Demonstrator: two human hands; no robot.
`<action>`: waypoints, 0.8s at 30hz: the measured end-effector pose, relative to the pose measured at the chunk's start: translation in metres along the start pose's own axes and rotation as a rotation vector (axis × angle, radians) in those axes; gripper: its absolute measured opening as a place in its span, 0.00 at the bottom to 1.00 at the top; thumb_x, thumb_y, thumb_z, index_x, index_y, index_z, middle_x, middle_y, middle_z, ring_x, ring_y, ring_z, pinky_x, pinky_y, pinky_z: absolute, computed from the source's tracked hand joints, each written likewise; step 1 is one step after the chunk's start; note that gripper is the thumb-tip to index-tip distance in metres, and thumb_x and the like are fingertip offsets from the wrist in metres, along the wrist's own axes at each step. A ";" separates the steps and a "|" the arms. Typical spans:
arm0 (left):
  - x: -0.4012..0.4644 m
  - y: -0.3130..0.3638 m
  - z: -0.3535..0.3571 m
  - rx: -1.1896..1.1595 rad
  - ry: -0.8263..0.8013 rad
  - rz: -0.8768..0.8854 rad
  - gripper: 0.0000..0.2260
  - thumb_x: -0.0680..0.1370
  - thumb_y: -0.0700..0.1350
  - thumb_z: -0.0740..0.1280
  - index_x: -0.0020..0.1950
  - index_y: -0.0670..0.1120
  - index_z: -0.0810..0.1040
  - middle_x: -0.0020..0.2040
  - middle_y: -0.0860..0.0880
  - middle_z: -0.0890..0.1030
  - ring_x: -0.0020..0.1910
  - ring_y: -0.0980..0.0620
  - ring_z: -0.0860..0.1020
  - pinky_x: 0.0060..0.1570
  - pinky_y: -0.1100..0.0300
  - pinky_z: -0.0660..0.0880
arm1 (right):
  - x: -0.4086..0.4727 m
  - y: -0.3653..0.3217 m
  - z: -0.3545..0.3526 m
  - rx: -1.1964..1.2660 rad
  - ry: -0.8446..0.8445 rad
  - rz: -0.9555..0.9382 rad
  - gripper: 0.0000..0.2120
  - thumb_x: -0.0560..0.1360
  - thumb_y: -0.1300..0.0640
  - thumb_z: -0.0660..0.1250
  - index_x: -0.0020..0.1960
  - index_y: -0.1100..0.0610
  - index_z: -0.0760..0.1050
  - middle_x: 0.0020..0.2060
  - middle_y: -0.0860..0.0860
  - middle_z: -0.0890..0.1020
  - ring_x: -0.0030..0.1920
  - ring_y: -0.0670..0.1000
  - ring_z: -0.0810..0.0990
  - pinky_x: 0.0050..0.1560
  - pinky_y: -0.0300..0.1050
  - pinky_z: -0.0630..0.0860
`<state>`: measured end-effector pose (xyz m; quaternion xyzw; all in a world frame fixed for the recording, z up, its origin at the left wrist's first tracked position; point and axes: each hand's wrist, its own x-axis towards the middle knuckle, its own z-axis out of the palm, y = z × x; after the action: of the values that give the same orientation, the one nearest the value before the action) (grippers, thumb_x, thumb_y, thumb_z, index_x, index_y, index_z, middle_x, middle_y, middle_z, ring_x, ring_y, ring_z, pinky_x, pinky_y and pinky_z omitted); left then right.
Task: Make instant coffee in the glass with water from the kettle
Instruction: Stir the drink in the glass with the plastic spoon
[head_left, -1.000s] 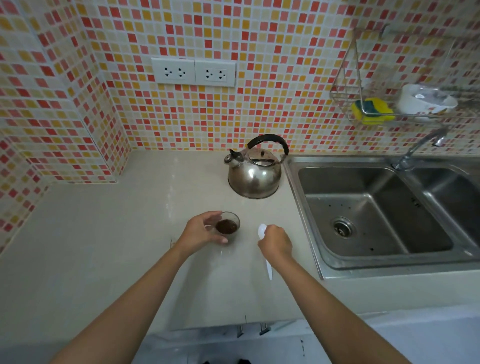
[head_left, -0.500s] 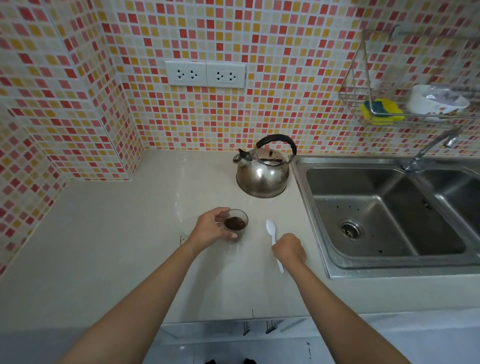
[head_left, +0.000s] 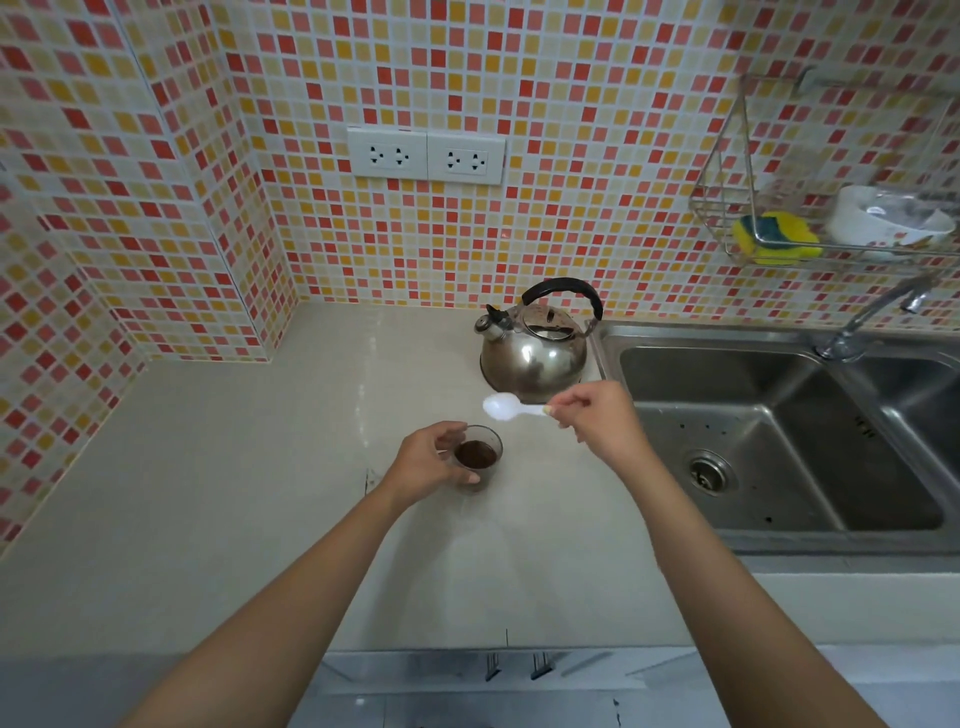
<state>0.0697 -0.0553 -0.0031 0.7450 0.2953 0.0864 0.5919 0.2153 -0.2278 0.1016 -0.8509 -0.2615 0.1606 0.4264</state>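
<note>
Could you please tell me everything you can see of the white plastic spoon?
The small white plastic spoon looks translucent, with an oval bowl and a short straight handle. It is lifted off the beige countertop, roughly level, bowl pointing left, in front of the steel kettle and up and to the right of the small clear glass holding dark coffee. The right hand pinches its handle end. The bowl looks empty.

Spoon (head_left: 511, 408) handle end hidden in right hand (head_left: 597, 421).
</note>
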 end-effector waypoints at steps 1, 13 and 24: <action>0.000 0.000 0.000 0.002 0.001 0.000 0.36 0.58 0.34 0.81 0.64 0.45 0.76 0.54 0.48 0.80 0.53 0.53 0.79 0.61 0.60 0.73 | 0.000 -0.004 0.001 -0.070 -0.007 -0.014 0.06 0.70 0.59 0.72 0.35 0.51 0.82 0.27 0.46 0.80 0.23 0.41 0.73 0.27 0.37 0.70; -0.003 0.004 -0.001 0.031 0.000 0.005 0.36 0.58 0.36 0.81 0.64 0.45 0.77 0.55 0.48 0.81 0.55 0.52 0.79 0.56 0.63 0.73 | 0.007 -0.015 0.073 -0.152 -0.201 0.120 0.07 0.65 0.59 0.75 0.30 0.56 0.79 0.19 0.48 0.77 0.19 0.48 0.76 0.24 0.35 0.69; -0.002 0.001 -0.002 0.058 -0.008 0.038 0.36 0.58 0.38 0.82 0.64 0.46 0.77 0.57 0.49 0.82 0.57 0.52 0.79 0.59 0.64 0.73 | 0.012 -0.006 0.091 -0.134 -0.160 -0.121 0.09 0.75 0.55 0.65 0.43 0.59 0.81 0.40 0.56 0.83 0.39 0.53 0.80 0.42 0.45 0.74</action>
<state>0.0676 -0.0547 -0.0012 0.7676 0.2811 0.0861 0.5696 0.1779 -0.1589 0.0526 -0.8446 -0.3557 0.1842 0.3551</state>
